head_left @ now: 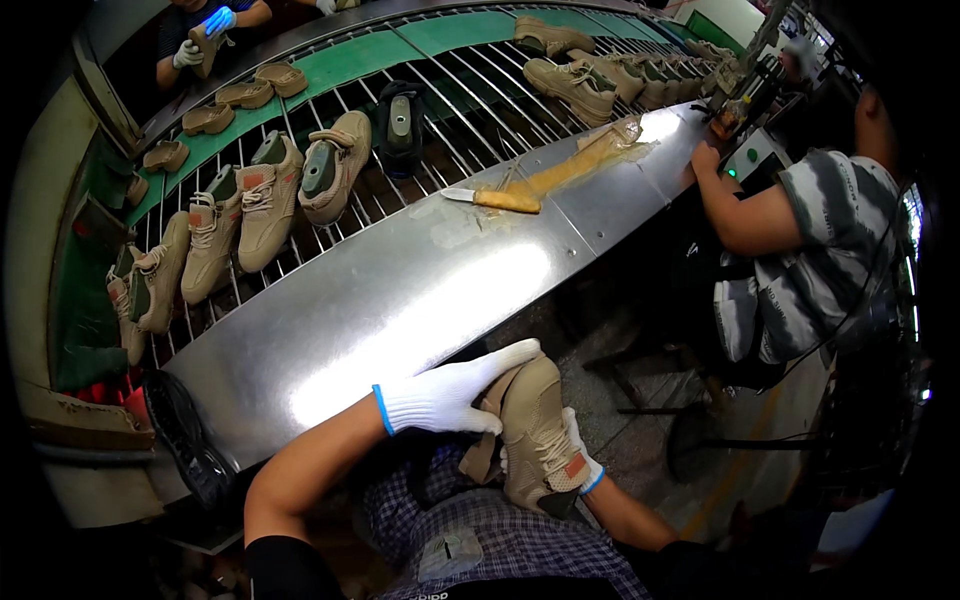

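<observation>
I hold a tan shoe (538, 428) in my lap, just below the edge of the shiny metal worktop (400, 300). My left hand (452, 392), in a white glove with a blue cuff, lies flat along the shoe's upper side. My right hand (580, 458), also gloved, grips the shoe from underneath at its laced front; most of that hand is hidden behind the shoe.
A knife with a yellow handle (497, 199) lies on the worktop near a smear of yellow glue (590, 155). Several tan shoes (265, 200) ride a rod conveyor (450, 100) beyond. A person in a striped shirt (820, 250) works at right; another's gloved hands (205, 35) at far left.
</observation>
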The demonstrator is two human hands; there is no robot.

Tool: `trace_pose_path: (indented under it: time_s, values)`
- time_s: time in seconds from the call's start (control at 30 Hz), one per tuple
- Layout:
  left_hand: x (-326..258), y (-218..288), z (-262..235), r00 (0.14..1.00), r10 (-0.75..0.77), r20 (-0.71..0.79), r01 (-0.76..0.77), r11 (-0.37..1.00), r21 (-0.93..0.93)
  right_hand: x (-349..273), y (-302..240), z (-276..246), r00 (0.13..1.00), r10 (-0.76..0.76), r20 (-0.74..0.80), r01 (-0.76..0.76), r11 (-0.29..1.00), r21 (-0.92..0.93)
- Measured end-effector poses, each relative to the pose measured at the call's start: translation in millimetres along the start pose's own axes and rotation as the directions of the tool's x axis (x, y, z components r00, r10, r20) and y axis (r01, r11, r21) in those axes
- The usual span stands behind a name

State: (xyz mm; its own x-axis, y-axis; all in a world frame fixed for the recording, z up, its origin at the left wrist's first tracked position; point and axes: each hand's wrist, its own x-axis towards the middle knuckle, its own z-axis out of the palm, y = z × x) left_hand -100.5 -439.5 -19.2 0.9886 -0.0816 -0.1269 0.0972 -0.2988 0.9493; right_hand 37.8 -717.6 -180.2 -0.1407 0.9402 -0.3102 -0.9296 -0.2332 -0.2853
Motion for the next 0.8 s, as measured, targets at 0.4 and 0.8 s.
trace_pose_path:
  time_s: [0.4, 0.8]
  values:
    - [12, 6, 41, 0.976, -0.118, -0.181, 0.096, 0.988, -0.124, -7, 23, 14, 0.950, -0.153, -0.273, 0.154, 0.988, -0.019]
    - [13, 4, 75, 0.975, -0.072, -0.212, 0.047, 0.992, -0.121, -24, 31, -6, 0.971, -0.186, -0.151, 0.204, 0.972, 0.116]
